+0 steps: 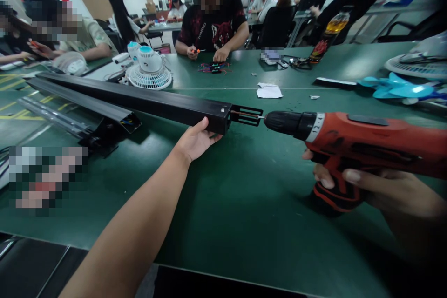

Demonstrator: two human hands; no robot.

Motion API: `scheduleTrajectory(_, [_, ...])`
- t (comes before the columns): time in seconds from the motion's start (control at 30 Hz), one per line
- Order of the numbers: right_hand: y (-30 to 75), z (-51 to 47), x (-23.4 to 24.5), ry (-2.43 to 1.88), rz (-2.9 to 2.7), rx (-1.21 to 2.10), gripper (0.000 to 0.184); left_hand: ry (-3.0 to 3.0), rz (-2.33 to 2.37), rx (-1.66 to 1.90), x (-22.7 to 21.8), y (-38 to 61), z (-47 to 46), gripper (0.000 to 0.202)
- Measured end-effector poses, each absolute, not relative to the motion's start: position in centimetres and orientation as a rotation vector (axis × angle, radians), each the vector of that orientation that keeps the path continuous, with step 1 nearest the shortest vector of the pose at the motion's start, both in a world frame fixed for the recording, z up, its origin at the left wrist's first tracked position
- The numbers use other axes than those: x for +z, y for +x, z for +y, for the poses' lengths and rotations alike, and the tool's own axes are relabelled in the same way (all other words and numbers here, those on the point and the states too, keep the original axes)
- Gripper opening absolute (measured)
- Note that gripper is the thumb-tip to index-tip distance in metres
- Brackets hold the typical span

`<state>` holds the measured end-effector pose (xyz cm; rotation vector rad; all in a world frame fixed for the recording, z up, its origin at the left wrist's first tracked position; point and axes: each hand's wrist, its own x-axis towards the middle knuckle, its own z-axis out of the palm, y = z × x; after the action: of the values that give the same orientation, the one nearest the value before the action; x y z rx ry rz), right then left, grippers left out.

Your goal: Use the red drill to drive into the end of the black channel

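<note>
My left hand (pixel 199 140) is closed around the near end of a long black rectangular tube (pixel 153 101), thumb on its side and fingers beneath. From that end sticks out a black slotted bracket (pixel 247 115). My right hand (pixel 377 186) grips a red and black cordless drill (pixel 370 137) by its handle. The drill points left, and its thin bit reaches into the slotted bracket. Whether the bit touches a screw there, I cannot tell. A second black profile (pixel 87 102) lies beside the tube, with yellow and blue wires at its open end.
White fan parts (pixel 149 67) stand behind the tube. A paper scrap (pixel 268 91) and blue fan blades (pixel 396 86) lie on the green table (pixel 223 214). Across it, a person (pixel 213 18) holds a screwdriver over a small wired part. A bottle (pixel 337 23) stands at the far right.
</note>
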<state>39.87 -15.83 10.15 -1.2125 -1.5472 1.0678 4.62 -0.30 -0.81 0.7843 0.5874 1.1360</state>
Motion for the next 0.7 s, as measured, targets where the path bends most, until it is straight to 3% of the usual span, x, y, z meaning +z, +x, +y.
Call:
scheduleTrajectory(0.17, [39.7,-15.58,10.42,-1.089,-1.566,1.126,0.043,0.781,0.578,1.139,-0.91,4.71,-0.24,0.06])
scheduleTrajectory(0.43, [39.4,-15.46,10.85,-1.092,-1.594,1.125,0.054,0.774,0.59,1.141,-0.68,4.82,-0.33,0.058])
scheduleTrajectory(0.7, [39.11,-15.64,11.02,-1.096,-1.572,1.103,0.048,0.767,0.599,1.144,-0.52,4.95,-0.46,0.061])
